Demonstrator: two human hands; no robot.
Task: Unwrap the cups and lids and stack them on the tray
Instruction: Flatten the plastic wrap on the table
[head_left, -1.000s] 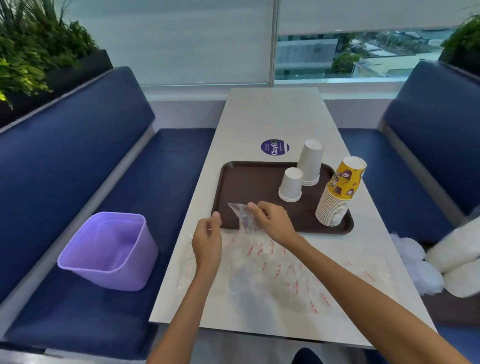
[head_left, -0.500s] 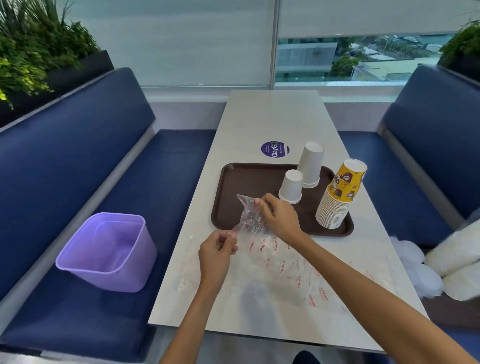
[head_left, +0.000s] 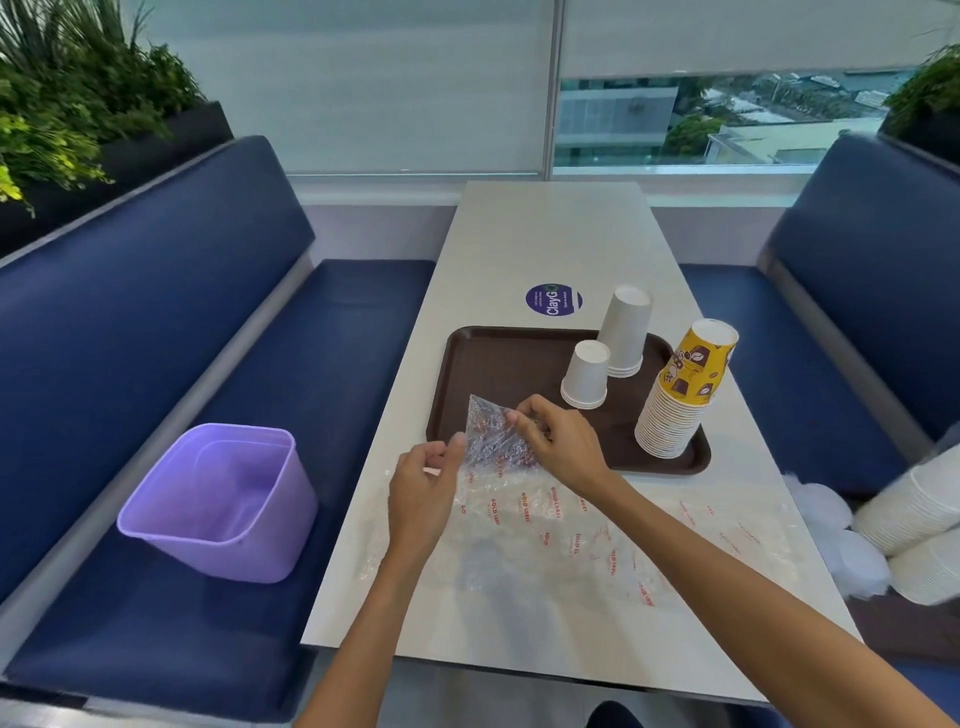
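A clear plastic wrapper (head_left: 550, 525) with red print lies flat on the white table. Its far end is gathered into a crumpled bunch at the tray's near edge. My right hand (head_left: 561, 441) pinches that bunch from the right, and my left hand (head_left: 423, 483) pinches it from the left. On the brown tray (head_left: 498, 364) stand a short stack of white cups (head_left: 586, 375), a taller white stack (head_left: 625, 331) and a leaning stack of yellow printed cups (head_left: 683, 395), all upside down.
A purple bin (head_left: 221, 501) sits on the blue bench at left. On the right bench lie white lids (head_left: 841, 540) and sleeves of white cups (head_left: 919, 509). A round purple sticker (head_left: 553, 300) marks the table beyond the tray.
My left hand has moved up and right to meet the right hand, and the wrapper's far end is more tightly bunched between them.
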